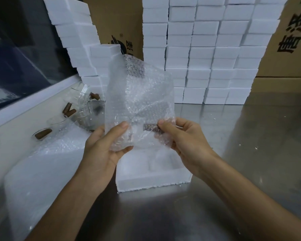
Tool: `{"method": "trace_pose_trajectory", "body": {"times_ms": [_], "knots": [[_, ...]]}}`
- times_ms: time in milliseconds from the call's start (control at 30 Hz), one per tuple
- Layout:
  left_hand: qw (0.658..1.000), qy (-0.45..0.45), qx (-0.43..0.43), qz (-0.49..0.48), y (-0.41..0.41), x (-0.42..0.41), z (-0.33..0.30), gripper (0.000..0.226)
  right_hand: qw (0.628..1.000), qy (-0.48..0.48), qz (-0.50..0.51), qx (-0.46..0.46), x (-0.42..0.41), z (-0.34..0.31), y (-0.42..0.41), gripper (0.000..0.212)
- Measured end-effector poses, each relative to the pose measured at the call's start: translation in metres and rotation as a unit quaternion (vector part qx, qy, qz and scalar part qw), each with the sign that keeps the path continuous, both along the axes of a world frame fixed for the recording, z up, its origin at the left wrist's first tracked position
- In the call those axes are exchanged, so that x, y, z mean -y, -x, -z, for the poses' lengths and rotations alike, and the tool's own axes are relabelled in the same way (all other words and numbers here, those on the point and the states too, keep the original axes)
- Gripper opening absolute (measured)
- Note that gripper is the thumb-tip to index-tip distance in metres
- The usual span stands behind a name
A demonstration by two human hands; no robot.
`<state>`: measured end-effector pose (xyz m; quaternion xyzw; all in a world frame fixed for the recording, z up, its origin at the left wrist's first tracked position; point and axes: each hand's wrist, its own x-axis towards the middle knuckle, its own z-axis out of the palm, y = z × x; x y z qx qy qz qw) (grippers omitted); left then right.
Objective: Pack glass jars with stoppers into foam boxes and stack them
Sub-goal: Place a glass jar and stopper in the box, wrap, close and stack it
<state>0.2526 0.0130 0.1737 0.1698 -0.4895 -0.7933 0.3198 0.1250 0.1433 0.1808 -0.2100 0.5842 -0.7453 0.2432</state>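
Both grips pinching bubble wrap [139, 101], left hand [103, 146] and right hand [186, 141] holding wrapped jar [146, 129] with brown stopper above open foam box [151, 178] on bench [233, 171], loose jars [83, 105] at left, stacked boxes [207, 58] behind

Two hands: the left hand [103, 145] and the right hand [186, 141]. One open foam box [151, 181] lies below them. About five brown stoppers [69, 109] are visible at left. The stacked foam boxes [207, 54] are too many to count exactly.
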Motion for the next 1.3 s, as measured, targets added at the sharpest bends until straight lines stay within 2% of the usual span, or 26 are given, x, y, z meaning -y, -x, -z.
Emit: {"method": "trace_pose_trajectory", "body": {"times_ms": [167,300,367,400,467,533,633,733,933,1100,1300], "knots": [[0.998,0.051,-0.002,0.049,-0.003,0.004,0.002,0.051,1.000,0.005,0.001,-0.005,0.000,0.002,0.004,0.016],[0.996,0.078,0.024,0.042,-0.004,0.005,0.004,0.049,0.999,-0.007,-0.012,-0.031,-0.001,0.002,0.002,0.016],[0.996,0.073,0.027,0.054,-0.004,0.006,0.004,0.044,0.996,-0.026,0.012,-0.090,-0.001,0.006,0.001,0.033],[0.995,0.073,0.028,0.065,-0.005,0.007,0.004,0.045,0.985,-0.045,0.044,-0.158,-0.001,0.009,0.000,0.047],[0.992,0.080,0.027,0.090,-0.006,0.008,0.003,0.052,0.932,-0.072,0.094,-0.341,-0.005,0.011,0.000,0.066],[0.989,0.083,0.025,0.116,-0.007,0.008,0.002,0.059,0.864,-0.067,0.087,-0.492,-0.006,0.014,0.000,0.067],[0.985,0.088,0.022,0.149,-0.008,0.008,0.001,0.059,0.804,-0.098,0.059,-0.584,-0.006,0.015,0.000,0.061],[0.981,0.087,0.021,0.173,-0.010,0.007,0.000,0.057,0.783,-0.136,0.069,-0.603,-0.007,0.017,-0.001,0.057],[0.980,0.069,-0.013,0.184,-0.010,0.005,0.001,0.047,0.810,-0.112,0.074,-0.571,-0.006,0.018,-0.005,0.045],[0.980,0.077,-0.030,0.181,-0.010,0.003,0.002,0.042,0.890,-0.097,0.010,-0.445,-0.002,0.018,-0.012,0.037],[0.979,0.090,-0.049,0.179,-0.009,-0.001,0.002,0.038,0.932,-0.077,0.000,-0.354,0.002,0.013,-0.020,0.058]]}}
